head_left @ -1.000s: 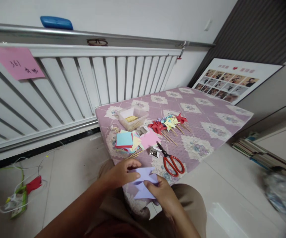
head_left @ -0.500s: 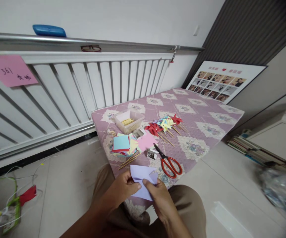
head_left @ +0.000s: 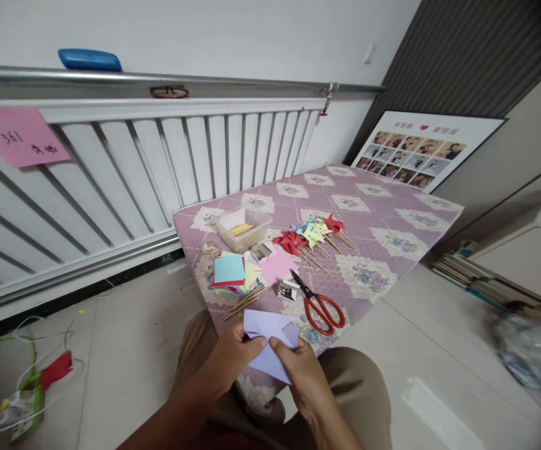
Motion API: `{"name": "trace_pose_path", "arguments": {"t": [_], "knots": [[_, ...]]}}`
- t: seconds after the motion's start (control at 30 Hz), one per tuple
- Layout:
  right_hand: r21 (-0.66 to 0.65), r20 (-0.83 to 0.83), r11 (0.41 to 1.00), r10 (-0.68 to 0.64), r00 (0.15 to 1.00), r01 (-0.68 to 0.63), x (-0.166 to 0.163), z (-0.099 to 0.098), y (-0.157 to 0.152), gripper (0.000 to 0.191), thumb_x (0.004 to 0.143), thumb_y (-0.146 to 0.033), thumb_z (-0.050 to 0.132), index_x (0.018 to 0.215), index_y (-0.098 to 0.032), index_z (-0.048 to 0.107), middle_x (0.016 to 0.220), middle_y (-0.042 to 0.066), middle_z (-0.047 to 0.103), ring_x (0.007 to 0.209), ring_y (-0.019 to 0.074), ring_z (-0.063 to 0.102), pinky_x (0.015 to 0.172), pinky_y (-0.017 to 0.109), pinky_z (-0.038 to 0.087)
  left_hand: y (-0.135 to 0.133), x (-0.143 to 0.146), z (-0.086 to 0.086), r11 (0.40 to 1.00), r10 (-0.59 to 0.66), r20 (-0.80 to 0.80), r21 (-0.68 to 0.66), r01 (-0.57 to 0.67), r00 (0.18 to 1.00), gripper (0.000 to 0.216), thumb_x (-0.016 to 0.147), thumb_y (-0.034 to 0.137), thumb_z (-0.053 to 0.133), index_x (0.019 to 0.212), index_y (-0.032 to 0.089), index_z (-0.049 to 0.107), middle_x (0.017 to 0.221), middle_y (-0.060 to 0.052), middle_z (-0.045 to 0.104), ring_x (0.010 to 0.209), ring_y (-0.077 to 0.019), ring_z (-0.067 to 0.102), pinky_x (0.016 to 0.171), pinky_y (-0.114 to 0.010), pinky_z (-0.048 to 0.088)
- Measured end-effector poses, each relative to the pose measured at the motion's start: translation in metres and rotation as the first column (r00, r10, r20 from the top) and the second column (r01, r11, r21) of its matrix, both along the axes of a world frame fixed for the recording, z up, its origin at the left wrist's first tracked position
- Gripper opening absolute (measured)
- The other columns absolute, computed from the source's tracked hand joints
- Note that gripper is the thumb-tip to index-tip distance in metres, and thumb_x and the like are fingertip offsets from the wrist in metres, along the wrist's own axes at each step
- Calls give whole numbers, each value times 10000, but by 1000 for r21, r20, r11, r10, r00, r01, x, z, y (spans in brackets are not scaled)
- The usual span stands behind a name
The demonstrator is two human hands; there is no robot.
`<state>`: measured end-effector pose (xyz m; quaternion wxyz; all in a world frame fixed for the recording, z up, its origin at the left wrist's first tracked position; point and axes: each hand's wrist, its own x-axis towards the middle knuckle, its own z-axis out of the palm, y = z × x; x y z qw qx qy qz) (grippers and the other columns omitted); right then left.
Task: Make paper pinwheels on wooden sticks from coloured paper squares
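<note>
A lilac paper square is held between my two hands above the near edge of the table, its corners partly folded inward. My left hand grips its left side, and the thumb presses near the middle. From the right, my right hand pinches it with the thumb close to the centre. Just beyond lie red-handled scissors, a small box of metal pins and several thin wooden sticks. A stack of coloured paper squares sits farther left, beside pink paper.
Finished paper pinwheels on sticks lie at mid-table. Behind the paper stack stands a plastic box with sticks. A white radiator borders the table's far left. A photo board leans at the back right; a power strip is on the floor.
My left thumb has pressed in closer to the middle of the paper, beside the right thumb. The left folded part of the paper has shifted inward slightly.
</note>
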<state>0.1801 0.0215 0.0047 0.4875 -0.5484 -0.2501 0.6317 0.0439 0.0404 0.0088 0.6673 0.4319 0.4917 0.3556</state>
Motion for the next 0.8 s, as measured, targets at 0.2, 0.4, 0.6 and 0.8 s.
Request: {"name": "trace_pose_path", "arguments": {"t": [0.2, 0.4, 0.6, 0.8], "knots": [[-24, -6, 999, 24, 1000, -24, -1, 3, 0, 322, 620, -337, 796, 878, -159, 720, 743, 25, 764, 629, 187, 669, 616, 275, 507, 2, 2, -4, 1000, -3, -37, 11, 3, 999, 237, 747, 193, 562, 956, 171, 672, 867, -27, 710, 712, -159, 604, 684, -269, 472], [5, -35, 994, 107, 994, -107, 1, 5, -2, 326, 673, -412, 765, 879, -174, 681, 698, 8, 730, 615, 179, 645, 612, 277, 496, 2, 1, -4, 999, 34, -5, -25, -34, 999, 248, 725, 199, 581, 961, 174, 652, 882, -36, 713, 729, -169, 613, 688, -275, 482], [172, 122, 975, 120, 985, -140, 9, 7, -1, 388, 706, -456, 731, 977, -248, 549, 827, -15, 655, 700, 168, 613, 627, 258, 508, 3, -3, -14, 998, 50, 67, -51, -47, 997, 281, 716, 229, 575, 987, 170, 623, 829, -25, 696, 634, -140, 580, 627, -260, 466], [371, 299, 910, 71, 952, -184, 19, -5, -8, 643, 819, -405, 638, 1354, -298, 299, 1145, 71, 591, 936, 190, 610, 815, 315, 518, 4, -8, -14, 992, 85, 158, -105, -69, 984, 263, 706, 250, 578, 951, 157, 607, 758, -19, 664, 572, -122, 537, 579, -247, 444]]}}
